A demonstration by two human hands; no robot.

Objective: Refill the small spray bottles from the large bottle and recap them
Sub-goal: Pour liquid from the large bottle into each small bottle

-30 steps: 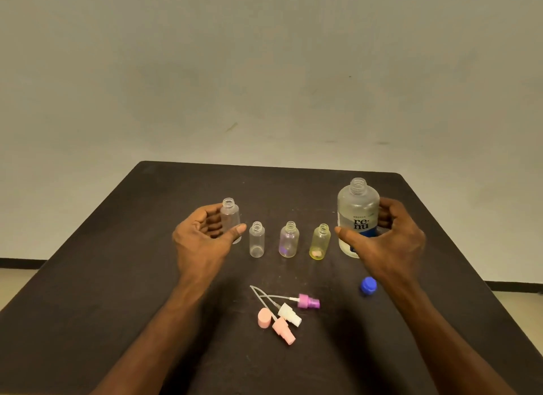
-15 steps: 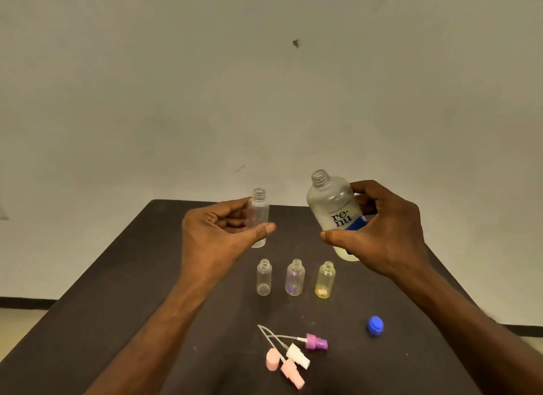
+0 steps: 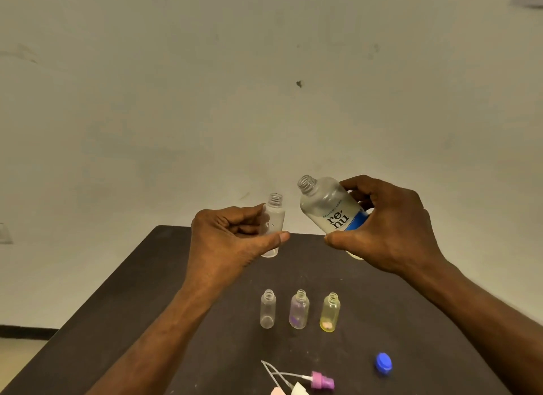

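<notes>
My left hand grips a small bottle upright above the table, my right hand grips the large bottle tilted toward it; mouths apart, a hasty tip could spill past that narrow neck.

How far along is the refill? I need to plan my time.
Done: every bottle is uncapped; the blue cap and pink spray head lie on the table. In hand: the left hand holds a clear small bottle, the right hand tilts the large bottle toward it. Left: filling all four, including three standing bottles, and recapping.
</notes>
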